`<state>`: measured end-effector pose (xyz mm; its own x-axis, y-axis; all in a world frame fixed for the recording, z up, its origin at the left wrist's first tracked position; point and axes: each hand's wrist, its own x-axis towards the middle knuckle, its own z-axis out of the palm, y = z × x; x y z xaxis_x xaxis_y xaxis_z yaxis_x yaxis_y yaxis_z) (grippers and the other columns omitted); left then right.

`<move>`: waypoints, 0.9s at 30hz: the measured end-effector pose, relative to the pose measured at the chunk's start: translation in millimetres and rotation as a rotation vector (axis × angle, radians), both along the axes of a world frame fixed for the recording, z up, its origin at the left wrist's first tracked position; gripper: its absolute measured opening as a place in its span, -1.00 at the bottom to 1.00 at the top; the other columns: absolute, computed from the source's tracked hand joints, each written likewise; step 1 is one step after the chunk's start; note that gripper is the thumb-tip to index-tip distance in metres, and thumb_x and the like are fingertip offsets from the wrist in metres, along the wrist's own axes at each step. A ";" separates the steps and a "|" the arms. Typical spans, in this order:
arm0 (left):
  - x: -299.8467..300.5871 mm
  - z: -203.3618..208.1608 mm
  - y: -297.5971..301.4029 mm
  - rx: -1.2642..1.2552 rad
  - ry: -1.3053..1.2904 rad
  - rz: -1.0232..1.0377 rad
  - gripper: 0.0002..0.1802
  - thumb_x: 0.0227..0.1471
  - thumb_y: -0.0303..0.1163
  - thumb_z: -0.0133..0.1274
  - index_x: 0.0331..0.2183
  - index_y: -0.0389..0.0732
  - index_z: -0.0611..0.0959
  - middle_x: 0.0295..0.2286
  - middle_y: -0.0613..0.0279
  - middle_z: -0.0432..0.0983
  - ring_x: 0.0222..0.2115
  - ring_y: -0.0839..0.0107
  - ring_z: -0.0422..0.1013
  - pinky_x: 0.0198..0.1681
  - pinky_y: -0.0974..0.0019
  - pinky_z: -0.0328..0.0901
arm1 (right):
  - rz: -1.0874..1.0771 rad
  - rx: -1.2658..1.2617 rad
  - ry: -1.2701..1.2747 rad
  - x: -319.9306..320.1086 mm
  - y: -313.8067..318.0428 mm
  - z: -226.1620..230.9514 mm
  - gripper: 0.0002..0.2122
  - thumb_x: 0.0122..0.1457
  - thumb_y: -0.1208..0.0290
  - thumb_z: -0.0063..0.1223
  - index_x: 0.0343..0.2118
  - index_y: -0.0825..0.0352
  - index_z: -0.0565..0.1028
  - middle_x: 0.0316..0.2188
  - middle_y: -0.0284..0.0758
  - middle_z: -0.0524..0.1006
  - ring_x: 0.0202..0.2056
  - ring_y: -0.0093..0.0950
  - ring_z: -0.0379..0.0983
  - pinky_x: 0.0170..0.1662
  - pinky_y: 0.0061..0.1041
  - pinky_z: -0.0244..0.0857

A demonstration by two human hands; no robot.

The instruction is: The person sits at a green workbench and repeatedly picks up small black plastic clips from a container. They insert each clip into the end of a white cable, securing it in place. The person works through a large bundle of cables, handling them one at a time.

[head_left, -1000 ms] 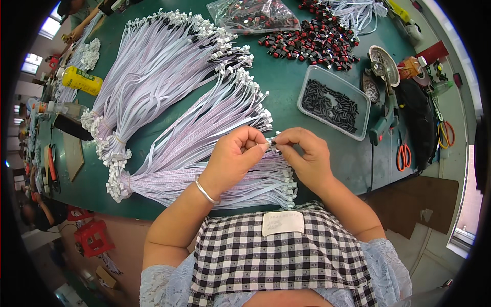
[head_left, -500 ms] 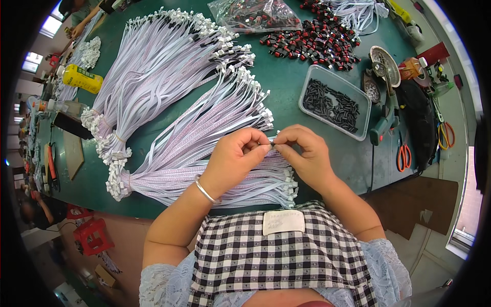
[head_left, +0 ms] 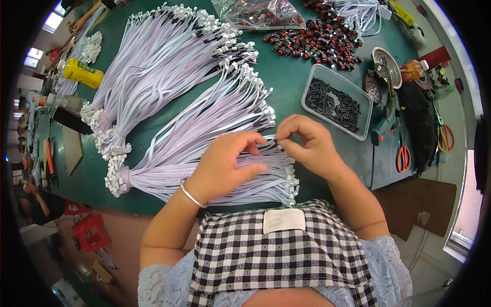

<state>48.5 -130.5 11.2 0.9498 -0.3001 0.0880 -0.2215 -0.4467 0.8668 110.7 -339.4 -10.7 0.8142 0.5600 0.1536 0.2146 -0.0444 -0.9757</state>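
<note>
Cables [head_left: 197, 130], flat and ribbon-like in white and pale lavender, fan across the smooth green table [head_left: 286, 87], gathered tightly at the left and ending at the right in small blocky white connectors. Over this lower bundle, the left hand [head_left: 220, 163] stands with thumb and forefinger spread wide, a clear gap between the fingertips; whether its underside touches the cables cannot be told. A smooth, rounded metal bangle [head_left: 193, 194] circles that wrist. The right hand [head_left: 309, 146] is pinched narrow, thumb tip against forefinger, gripping a small dark piece [head_left: 276, 143] that lies just above the connector ends, to the left of the box; its exact shape is mostly hidden by the fingers. A second bundle [head_left: 153, 64] spreads farther up, thick and strand-like, overlapping the lower one near the tied ends. The box [head_left: 308, 87] is clear plastic, rectangular with rounded corners, and contains a loose heap of short black tubes [head_left: 332, 105]. Beyond it, glossy red-and-black blocks [head_left: 327, 46] form an angular pile beside a crinkled transparent bag [head_left: 261, 14]. Orange looped scissors handles [head_left: 403, 158] lie near the box, and black-and-white checked cloth [head_left: 276, 256] covers the person's front.
</note>
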 end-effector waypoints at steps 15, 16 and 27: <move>14.3 -8.3 -27.0 0.601 -0.270 -0.009 -0.85 -0.13 -0.37 0.17 -0.41 -0.14 0.58 -0.46 0.28 0.47 -0.38 0.27 0.39 -0.28 0.22 0.18 | -0.144 0.268 0.390 -7.9 -30.6 -4.7 -0.89 0.06 0.68 -0.03 -0.35 0.37 0.43 -0.39 -0.41 0.44 -0.36 -0.66 0.38 -0.28 -0.66 0.27; 14.5 -9.2 -27.9 0.619 -0.281 -0.010 -0.86 -0.13 -0.38 0.16 -0.42 -0.14 0.58 -0.47 0.28 0.47 -0.38 0.28 0.39 -0.29 0.22 0.18 | -0.147 0.249 0.410 -9.4 -30.6 -6.3 -0.89 0.06 0.67 -0.03 -0.34 0.37 0.44 -0.39 -0.41 0.44 -0.35 -0.65 0.38 -0.27 -0.66 0.28; 4.5 -0.5 -23.6 -0.101 0.107 0.160 -0.85 -0.03 -0.59 0.06 -0.31 -0.32 0.57 -0.42 0.21 0.53 -0.41 0.47 0.45 -0.29 0.44 0.33 | -0.175 0.232 0.440 -10.4 -24.2 8.8 -0.88 0.11 0.62 0.06 -0.27 0.41 0.48 -0.33 -0.36 0.51 -0.32 -0.62 0.45 -0.21 -0.65 0.35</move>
